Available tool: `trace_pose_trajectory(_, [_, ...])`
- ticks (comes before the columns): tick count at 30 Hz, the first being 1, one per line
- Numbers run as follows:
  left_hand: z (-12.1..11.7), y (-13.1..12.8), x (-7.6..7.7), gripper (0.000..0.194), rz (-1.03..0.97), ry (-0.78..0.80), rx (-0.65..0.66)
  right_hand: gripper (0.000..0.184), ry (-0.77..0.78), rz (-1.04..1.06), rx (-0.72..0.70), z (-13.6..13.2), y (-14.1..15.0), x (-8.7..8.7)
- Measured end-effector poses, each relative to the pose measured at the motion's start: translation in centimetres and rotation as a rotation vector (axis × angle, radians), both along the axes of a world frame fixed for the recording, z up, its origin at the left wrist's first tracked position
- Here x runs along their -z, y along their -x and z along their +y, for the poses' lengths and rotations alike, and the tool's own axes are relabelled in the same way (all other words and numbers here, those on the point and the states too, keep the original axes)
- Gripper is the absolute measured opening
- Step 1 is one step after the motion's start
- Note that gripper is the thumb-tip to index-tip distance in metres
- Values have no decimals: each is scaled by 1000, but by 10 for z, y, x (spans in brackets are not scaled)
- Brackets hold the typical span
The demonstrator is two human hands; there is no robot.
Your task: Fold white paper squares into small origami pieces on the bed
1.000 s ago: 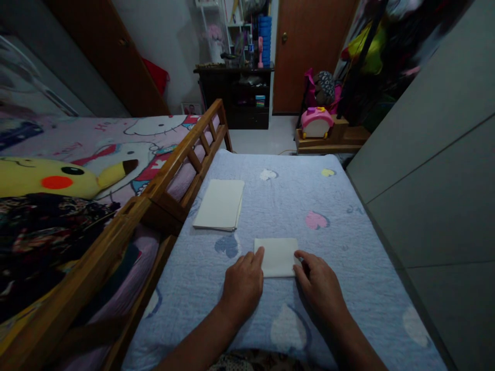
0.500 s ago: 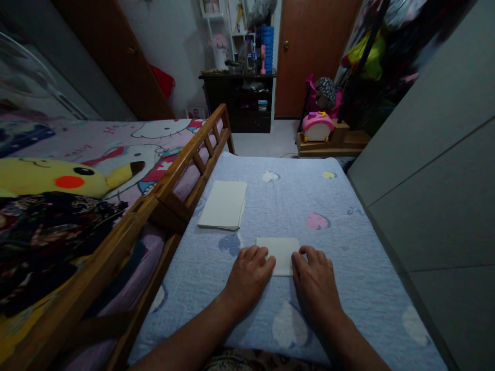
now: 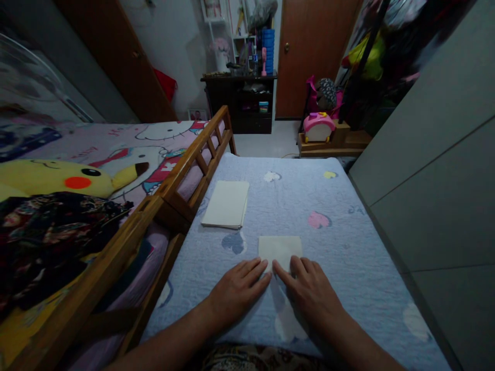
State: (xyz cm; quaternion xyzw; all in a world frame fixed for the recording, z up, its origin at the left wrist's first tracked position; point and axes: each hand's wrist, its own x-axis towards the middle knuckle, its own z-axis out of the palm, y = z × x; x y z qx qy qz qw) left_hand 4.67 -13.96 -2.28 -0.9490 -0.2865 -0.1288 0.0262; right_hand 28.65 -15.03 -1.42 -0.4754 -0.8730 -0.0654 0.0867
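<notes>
A small white sheet of paper (image 3: pixel 280 248), seemingly folded, lies flat on the patterned blue bedcover (image 3: pixel 278 201). My left hand (image 3: pixel 240 283) rests at its near left corner, fingers stretched out and touching the edge. On the near right part of the paper lies my right hand (image 3: pixel 309 282), its thumb reaching toward the middle of the near edge and its fingers extended. Neither hand grips anything. The near edge of the paper is partly hidden under the fingers. Farther off to the left is a stack of white paper sheets (image 3: pixel 226 203).
A wooden bed rail (image 3: pixel 193 159) runs along the left, with a yellow plush toy (image 3: pixel 93 178) and dark patterned cloth (image 3: pixel 46 226) beyond. Pale cabinet panels (image 3: pixel 436 206) border the right. A dark cabinet (image 3: pixel 240 103) and a pink toy case (image 3: pixel 319 128) stand past the far edge.
Both hands have shifted from the paper's left and right sides to its near edge. My right thumb has moved left toward the middle, and my left hand has drawn slightly back.
</notes>
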Motion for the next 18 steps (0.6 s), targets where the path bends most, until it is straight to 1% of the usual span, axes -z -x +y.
trace_pose_trajectory(2, [-1, 4, 2, 34, 10, 8, -10, 59, -39, -46, -12, -7, 2, 0])
trace_pose_trajectory(4, [-1, 7, 2, 35, 22, 16, -23, 58, -66, -68, -11, -12, 5, 1])
trace_pose_trajectory(11, [-6, 10, 0, 33, 24, -26, -47, 60, -49, -84, 5, -18, 12, 5])
trace_pose_trajectory(14, [-6, 11, -2, 31, 20, -37, -45, 56, -46, -74, 2, -19, 5, 5])
trace_pose_trajectory(18, [-5, 11, -3, 31, 8, -24, -49, 49, -25, -37, -10, -21, -16, 7])
